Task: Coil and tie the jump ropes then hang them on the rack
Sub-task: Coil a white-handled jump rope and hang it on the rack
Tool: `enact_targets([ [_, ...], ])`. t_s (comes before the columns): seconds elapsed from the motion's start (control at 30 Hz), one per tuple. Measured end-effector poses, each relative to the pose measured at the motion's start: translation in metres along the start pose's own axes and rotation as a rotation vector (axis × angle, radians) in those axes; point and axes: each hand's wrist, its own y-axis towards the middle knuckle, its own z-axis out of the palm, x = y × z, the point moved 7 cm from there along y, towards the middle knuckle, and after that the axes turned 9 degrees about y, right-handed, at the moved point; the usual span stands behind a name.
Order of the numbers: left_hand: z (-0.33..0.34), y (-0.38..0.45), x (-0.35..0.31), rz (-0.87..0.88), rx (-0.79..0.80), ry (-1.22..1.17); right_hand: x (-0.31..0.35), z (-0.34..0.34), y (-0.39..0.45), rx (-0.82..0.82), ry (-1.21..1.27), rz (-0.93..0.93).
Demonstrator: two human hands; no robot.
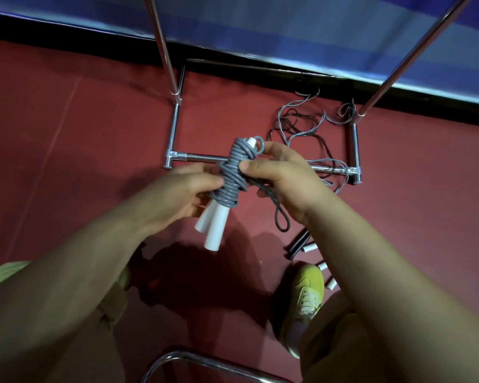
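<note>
- Grey rope [231, 172] coiled round its white handles [215, 225]; left hand [183, 189] and right hand [282, 178] both pinch it, tie seemingly unfinished.
- Loose ropes [302, 125] on floor uncoiled; nothing visibly hung on rack [174, 128].

My forearms are bare, with no sleeves reaching them. I wear khaki trousers [114, 305] with cuffed hems and a yellow-green lace-up shoe [304, 302].
</note>
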Motion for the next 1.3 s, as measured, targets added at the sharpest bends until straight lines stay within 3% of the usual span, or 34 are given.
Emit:
enact_targets([
  [0.27,-0.006,-0.003,-0.005,0.090,0.025,-0.027,-0.002,0.006,-0.002,0.104,0.085,0.057],
  [0.47,-0.019,-0.001,-0.002,0.069,-0.123,0.283,-0.012,-0.001,-0.002,0.031,-0.159,0.118],
  [0.8,-0.024,-0.005,-0.004,0.095,-0.326,0.638,-0.013,-0.001,0.003,-0.061,-0.197,0.061],
  [0.97,-0.012,-0.007,-0.008,0.111,-0.133,0.291,-0.004,0.000,0.000,-0.043,-0.041,0.032],
  [1.07,-0.014,-0.005,-0.004,0.078,-0.102,0.089,0.002,0.005,-0.003,0.029,-0.061,-0.026],
  [1.3,-0.010,-0.005,-0.004,0.068,-0.144,0.077,0.001,0.011,-0.008,0.141,-0.110,0.025],
])
